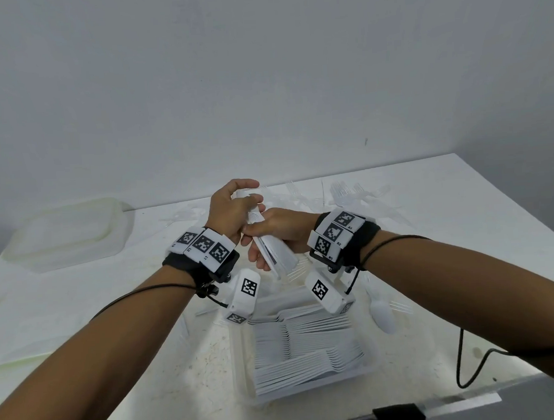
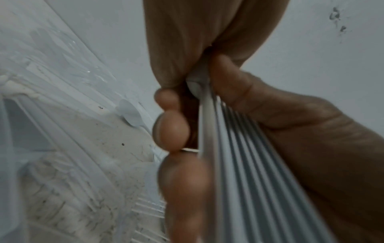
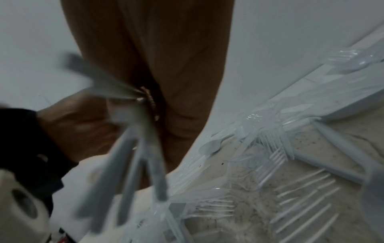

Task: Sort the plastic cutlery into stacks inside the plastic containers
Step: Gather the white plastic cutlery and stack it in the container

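above the container of stacked cutlery, the left hand and right hand both grip a bundle of white cutlery, squaring it up. next it should go down onto a stack.

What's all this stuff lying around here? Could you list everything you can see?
bundle of white plastic cutlery: one bundle, white, gripped by both hands above the table
clear plastic container: one, near edge, holding stacked white cutlery
loose clear plastic forks: a heap, uncounted, far side
white plastic spoon: one, right of the container
empty translucent plastic container: one, far left
white table: one, speckled
black cable: one, right
left hand: holds the bundle's far end
right hand: holds its middle
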A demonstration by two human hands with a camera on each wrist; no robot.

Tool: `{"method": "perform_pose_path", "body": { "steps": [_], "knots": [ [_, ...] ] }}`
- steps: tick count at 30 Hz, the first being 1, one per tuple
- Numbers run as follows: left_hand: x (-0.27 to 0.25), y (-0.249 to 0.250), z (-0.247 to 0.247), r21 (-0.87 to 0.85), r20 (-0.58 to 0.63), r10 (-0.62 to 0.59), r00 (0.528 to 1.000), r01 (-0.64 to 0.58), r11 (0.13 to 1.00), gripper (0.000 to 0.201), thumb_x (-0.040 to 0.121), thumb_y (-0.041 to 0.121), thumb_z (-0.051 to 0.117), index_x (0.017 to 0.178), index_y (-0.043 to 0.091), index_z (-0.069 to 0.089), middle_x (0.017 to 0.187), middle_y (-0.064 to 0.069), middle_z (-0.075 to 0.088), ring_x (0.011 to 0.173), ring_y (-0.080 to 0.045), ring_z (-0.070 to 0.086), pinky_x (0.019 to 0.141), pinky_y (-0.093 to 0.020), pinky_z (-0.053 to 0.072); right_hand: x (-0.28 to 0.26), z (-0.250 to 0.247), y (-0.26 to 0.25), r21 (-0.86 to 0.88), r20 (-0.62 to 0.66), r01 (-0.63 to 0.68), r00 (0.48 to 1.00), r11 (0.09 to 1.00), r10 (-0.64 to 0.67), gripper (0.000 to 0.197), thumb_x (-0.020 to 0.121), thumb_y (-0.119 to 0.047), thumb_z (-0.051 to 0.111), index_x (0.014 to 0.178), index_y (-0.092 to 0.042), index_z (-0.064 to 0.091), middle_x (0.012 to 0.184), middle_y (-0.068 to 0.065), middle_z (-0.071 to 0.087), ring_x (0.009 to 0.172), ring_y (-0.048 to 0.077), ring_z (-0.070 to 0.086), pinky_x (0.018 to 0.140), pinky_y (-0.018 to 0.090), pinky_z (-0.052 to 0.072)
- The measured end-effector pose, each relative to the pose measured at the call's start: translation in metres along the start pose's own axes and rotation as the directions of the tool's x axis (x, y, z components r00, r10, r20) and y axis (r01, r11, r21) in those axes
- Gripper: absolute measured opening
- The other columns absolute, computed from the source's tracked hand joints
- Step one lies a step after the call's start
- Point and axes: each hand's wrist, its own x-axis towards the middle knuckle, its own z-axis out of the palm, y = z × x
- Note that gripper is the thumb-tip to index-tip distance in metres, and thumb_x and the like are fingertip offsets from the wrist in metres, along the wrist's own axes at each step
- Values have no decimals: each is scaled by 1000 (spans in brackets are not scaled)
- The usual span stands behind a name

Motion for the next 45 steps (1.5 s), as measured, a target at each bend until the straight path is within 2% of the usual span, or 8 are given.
{"method": "perform_pose_path", "body": {
  "steps": [6,12,17,23,26,33,38,45],
  "knots": [
    [3,-6,-6,86,-179,1,984,15,996,21,83,-6,58,85,13,66,81,-11,59,59,-18,64,46,-20,45,-3,5,8,-154,-103,27,994,988,-43,11,97,-9,55,99,-1,47,75,18,59,52,25,64,51,35,57],
    [-8,0,7,-152,-112,-119,987,102,983,42,79,-9,67,114,6,48,87,-18,59,67,-30,61,60,-36,55,-7,13,5,82,-97,54,994,995,-46,24,97,2,48,120,1,44,82,24,60,62,30,66,58,39,59],
    [-7,10,5,31,-161,-11,987,16,999,39,54,6,73,90,14,59,91,-18,63,83,-38,64,82,-51,56,-5,16,11,24,-227,29,974,999,-23,36,89,0,63,119,17,52,90,23,68,71,27,68,65,36,59],
    [-4,9,1,-29,-85,7,996,-10,1000,27,81,-11,64,98,6,54,87,-17,63,64,-24,66,65,-32,57,-9,19,10,44,-190,72,980,996,-62,22,93,-1,58,112,10,51,84,22,65,67,28,67,66,40,60],
    [-2,7,2,-28,-107,-3,994,0,1000,26,82,-11,61,100,6,56,94,-20,61,64,-22,65,62,-29,56,-8,22,11,53,-180,110,979,993,-99,30,92,2,57,118,16,50,97,28,65,82,36,66,83,52,56],
    [6,10,-4,-140,-66,-104,992,94,986,21,81,-11,62,95,3,54,83,-15,57,63,-29,62,62,-34,57,-9,18,9,92,-243,121,965,988,-96,9,87,8,58,95,4,57,83,24,65,64,31,66,66,40,60],
    [10,12,-13,-226,63,-169,984,179,958,16,92,20,59,99,6,55,86,-11,58,83,-29,60,69,-36,54,-11,11,7,193,-215,138,972,971,-95,24,92,0,60,112,11,54,87,27,67,74,38,69,72,45,60],
    [10,6,-17,-109,68,-107,992,114,988,10,91,7,53,92,4,62,79,-7,56,68,-20,56,65,-31,54,-10,8,9,193,-253,175,960,965,-123,11,93,-1,59,100,6,54,81,25,65,65,33,69,65,41,61]
  ]
}}
